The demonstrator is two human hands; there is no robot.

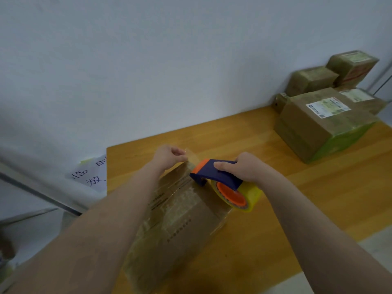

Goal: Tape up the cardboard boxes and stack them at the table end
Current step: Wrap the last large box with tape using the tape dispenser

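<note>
Both bare forearms reach in from the 6 o'clock edge, w/ the brown cardboard box [182, 221] lying between them on the orange-brown wooden table [318, 198]. Box is long and flat-topped, running from approx 6 toward 12 o'clock; its top shows old clear tape, torn whitish patches where labels came off, and small rows of dark print. Surface looks worn and glossy in spots.

Left hand [167, 158] sits at the box's far end, thumb and fingers pinched narrow on the loose end of a clear tape strip [192, 159], pressing it near the box edge. Right hand [247, 167] is wrapped around the dark-blue and orange plastic tape dispenser [214, 171], thumb on its top, w/ the dispenser's nose touching the box top just beside the left hand. Yellowish roll of tape on an orange hub [235, 197] hangs at the dispenser's near side, over the box's right edge.

At approx 2 o'clock, well apart from the hands, a pile of taped cardboard boxes [324, 115] sits at the table's far end against the pale wall [148, 71]; the biggest carries a white shipping label. At 9 o'clock, off the table's left edge, lies a white paper sheet w/ handwritten characters [91, 175].
</note>
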